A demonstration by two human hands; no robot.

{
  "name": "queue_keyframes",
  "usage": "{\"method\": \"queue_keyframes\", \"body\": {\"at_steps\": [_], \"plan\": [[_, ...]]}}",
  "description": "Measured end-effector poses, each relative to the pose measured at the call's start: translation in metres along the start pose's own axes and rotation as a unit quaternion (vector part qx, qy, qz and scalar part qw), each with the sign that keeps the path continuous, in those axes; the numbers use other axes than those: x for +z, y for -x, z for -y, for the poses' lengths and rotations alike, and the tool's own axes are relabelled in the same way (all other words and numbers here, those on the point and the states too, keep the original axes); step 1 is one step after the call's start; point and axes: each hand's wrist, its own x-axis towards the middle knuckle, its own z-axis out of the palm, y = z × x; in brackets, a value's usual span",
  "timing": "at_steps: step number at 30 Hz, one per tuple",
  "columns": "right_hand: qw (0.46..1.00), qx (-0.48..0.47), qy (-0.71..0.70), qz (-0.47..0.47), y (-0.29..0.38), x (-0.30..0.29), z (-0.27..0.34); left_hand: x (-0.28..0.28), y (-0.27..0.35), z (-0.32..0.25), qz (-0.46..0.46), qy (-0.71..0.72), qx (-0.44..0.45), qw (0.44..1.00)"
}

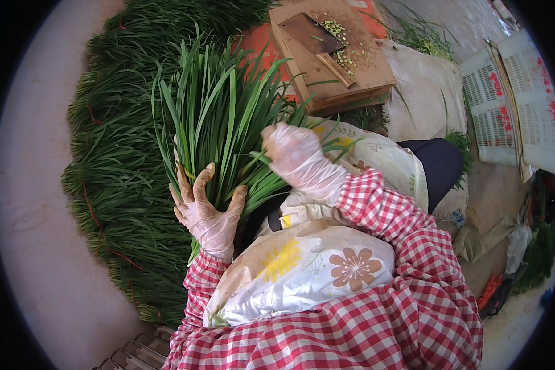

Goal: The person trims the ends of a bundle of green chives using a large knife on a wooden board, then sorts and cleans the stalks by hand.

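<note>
A large bunch of garlic chives leans up before me, its dark green leaves fanned out. My left hand, in a thin clear glove with soiled fingertips, lies against the bunch's lower part with thumb and fingers spread apart. To the right, my right hand, gloved too and slightly blurred, is curled closed around a few chive leaves at the bunch's side. Leaf tips poke out beyond it. Below both hands a floral plastic apron covers my lap. The lower ends of the bunch are mostly hidden.
Rows of tied chive bunches line the left side. At the top, a cleaver and chopped stem bits lie on a wooden block. White plastic crates stand at right, beside a woven sack.
</note>
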Motion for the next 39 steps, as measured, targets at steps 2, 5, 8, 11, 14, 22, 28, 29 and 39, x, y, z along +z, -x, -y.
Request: {"method": "queue_keyframes", "body": {"at_steps": [2,5,8,11,14,22,28,29,39], "plan": [[0.999,0.026,0.024,-0.006,0.003,-0.009,-0.04,0.0,0.003,0.008,-0.009,0.019,0.017,1.0],[0.96,0.155,0.082,0.218,0.014,-0.031,-0.1,0.001,0.006,0.012,-0.018,0.065,0.064,0.996],[0.948,0.182,0.106,0.238,0.0,-0.063,-0.1,0.005,0.008,0.014,-0.036,0.067,0.083,0.994],[0.958,0.106,-0.265,0.014,-0.026,-0.099,-0.055,0.002,0.011,0.011,-0.025,0.045,0.071,0.996],[0.893,0.172,-0.41,0.073,-0.047,-0.086,-0.019,0.008,0.012,0.012,-0.034,0.054,0.076,0.995],[0.698,0.342,-0.544,0.316,-0.054,-0.039,0.006,0.008,0.016,0.008,-0.047,0.026,0.094,0.994],[0.557,0.345,-0.68,0.328,-0.035,-0.05,0.007,0.01,0.016,0.014,-0.042,0.057,0.083,0.994],[0.485,0.346,-0.732,0.33,-0.033,-0.057,0.007,0.01,0.013,0.015,-0.045,0.056,0.091,0.993],[0.762,0.324,-0.531,0.18,-0.049,-0.08,-0.004,0.014,0.016,0.015,-0.061,0.048,0.099,0.992]]}}
